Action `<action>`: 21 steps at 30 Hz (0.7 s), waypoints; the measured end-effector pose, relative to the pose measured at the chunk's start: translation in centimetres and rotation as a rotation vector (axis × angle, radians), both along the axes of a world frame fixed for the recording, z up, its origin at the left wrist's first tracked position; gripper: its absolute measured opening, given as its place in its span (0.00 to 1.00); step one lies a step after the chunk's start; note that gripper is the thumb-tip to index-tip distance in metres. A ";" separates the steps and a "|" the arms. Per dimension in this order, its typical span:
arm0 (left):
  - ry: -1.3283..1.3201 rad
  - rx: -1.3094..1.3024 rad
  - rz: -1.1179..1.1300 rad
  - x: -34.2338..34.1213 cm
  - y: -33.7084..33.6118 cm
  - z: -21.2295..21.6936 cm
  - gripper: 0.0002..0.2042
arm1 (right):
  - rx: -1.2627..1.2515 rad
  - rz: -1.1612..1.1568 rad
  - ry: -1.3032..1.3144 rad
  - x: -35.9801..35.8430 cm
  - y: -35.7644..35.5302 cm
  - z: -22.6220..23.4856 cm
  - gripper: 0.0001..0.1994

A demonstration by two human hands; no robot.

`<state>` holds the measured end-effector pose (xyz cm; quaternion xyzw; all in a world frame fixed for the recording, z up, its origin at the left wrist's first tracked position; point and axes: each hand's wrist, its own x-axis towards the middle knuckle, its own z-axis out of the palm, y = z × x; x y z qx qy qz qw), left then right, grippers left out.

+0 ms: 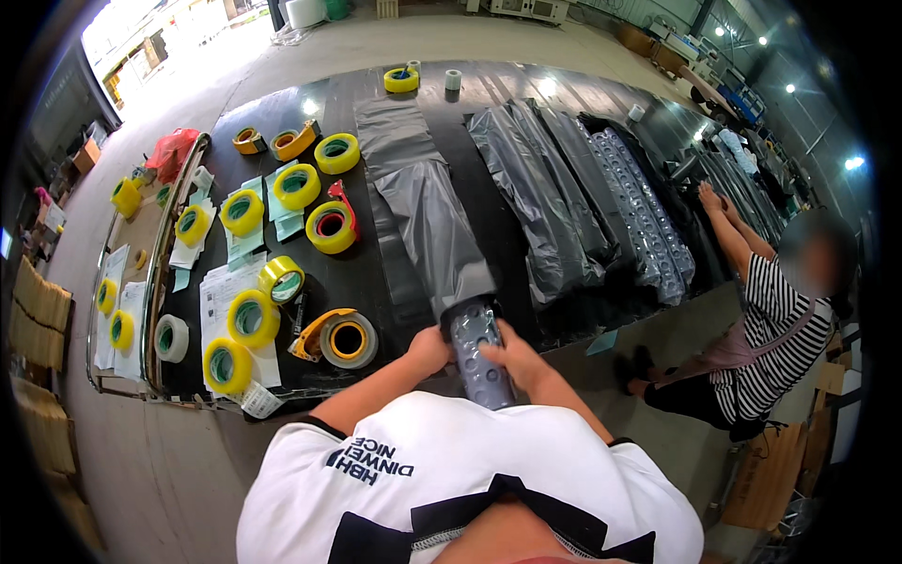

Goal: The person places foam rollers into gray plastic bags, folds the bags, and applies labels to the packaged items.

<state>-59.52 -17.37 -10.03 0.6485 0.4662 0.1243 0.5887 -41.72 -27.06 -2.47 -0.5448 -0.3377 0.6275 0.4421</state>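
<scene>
Nearest: both hands were closed round the near end of a long perforated panel (479, 352), the left hand (427, 352) gripping the left edge, the right hand (512, 362) wrapped over the right edge. The panel lay lengthwise on the black table (432, 113), only its near end bare; the rest sat inside a grey plastic sleeve (423, 211).

Judged from this: sleeving was mostly done, a short exposed end left to cover, and the open end unsealed.

Left of the hands: a tape dispenser (334, 336) and yellow tape rolls (254, 315) on paper sheets.

Farther right: a row of bagged panels (545, 197), apparently finished, one with perforations showing through. A person in a striped top (785, 334) reached towards that row.

Far end: another tape roll (401, 80).
</scene>
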 end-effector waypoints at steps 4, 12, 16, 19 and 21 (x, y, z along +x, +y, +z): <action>0.023 -0.048 0.074 -1.5 -0.6 1.1 0.11 | -0.158 0.188 -0.104 -0.6 -7.2 -5.1 0.37; 0.163 0.040 -0.124 -1.6 -0.3 4.9 0.09 | -0.249 -0.259 -0.346 -1.7 -7.5 -3.3 0.26; 0.449 0.196 -0.348 -2.2 0.4 4.0 0.11 | -0.236 -0.165 -0.464 -2.2 -8.7 -2.3 0.31; 0.402 0.146 -0.385 -2.4 0.0 4.9 0.11 | -0.311 -0.035 -0.554 -1.6 -9.0 -2.3 0.35; 0.291 0.243 -0.387 -2.2 -0.6 4.4 0.11 | -0.236 -0.167 -0.429 -1.8 -9.3 -4.1 0.35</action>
